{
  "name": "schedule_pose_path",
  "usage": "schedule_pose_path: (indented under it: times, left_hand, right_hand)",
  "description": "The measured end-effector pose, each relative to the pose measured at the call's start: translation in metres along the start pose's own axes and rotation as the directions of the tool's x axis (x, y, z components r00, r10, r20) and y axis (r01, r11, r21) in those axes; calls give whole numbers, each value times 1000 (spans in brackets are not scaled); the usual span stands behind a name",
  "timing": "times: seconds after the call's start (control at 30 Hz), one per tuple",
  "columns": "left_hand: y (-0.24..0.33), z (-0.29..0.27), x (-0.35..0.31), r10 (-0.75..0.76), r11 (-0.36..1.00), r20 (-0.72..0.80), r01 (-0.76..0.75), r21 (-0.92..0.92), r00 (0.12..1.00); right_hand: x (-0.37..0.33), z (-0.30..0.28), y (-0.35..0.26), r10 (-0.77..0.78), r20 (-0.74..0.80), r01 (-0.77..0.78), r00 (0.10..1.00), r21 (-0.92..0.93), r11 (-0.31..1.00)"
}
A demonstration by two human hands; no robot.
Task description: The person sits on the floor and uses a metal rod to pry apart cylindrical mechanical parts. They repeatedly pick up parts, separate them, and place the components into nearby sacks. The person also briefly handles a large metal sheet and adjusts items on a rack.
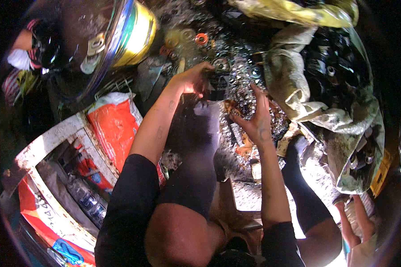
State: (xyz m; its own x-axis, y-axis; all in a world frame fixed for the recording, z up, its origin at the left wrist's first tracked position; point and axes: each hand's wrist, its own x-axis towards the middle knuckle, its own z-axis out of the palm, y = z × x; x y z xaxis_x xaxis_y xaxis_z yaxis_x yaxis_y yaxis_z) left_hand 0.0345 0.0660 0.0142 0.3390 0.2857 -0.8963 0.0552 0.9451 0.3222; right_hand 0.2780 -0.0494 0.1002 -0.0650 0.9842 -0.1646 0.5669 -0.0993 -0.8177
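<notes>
Two bare hands are held out over wet, littered ground [243, 66], and only one of them is occupied. A black container with pale printing [219, 84] is gripped by the left hand [194, 81] at its left end, the thumb being set low and the fingers laid near the upper edge. Most of the container is left jutting out to the right of that grip, toward the space between the hands; whether it is a bottle, a can or a box cannot be told. By the right hand [256, 121] nothing is grasped: its thumb and fingers are spread apart, just to the right of the container and not touching it.

An orange ring [201, 38] is seen on the ground beyond the left hand. To the right, dark bottles [318, 62] are held in a soiled whitish sack [289, 78], above which a yellow plastic sheet [307, 15] is draped. On the left, a yellow, green and white bucket [136, 35] is tilted, and a red sack [113, 129] is placed beside a chipped white frame [96, 149].
</notes>
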Motion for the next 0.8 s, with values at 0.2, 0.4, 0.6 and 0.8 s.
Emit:
schedule_pose_path:
  times: [0.2,0.4,0.6,0.8]
  left_hand:
    - [-10,-23,23,-38,982,186,72,-177,982]
    - [4,-24,-22,50,989,172,-72,125,984]
    - [-47,-67,-63,436,898,-576,-377,226,692]
    - [-112,-48,-41,762,623,-551,-151,768,339]
  right_hand:
    - [70,28,-19,-336,162,346,928,-44,937]
    - [78,34,-14,-276,214,297,937,-72,952]
    - [70,56,33,-41,202,68,979,-125,990]
    - [73,90,58,-44,358,139,933,-242,960]
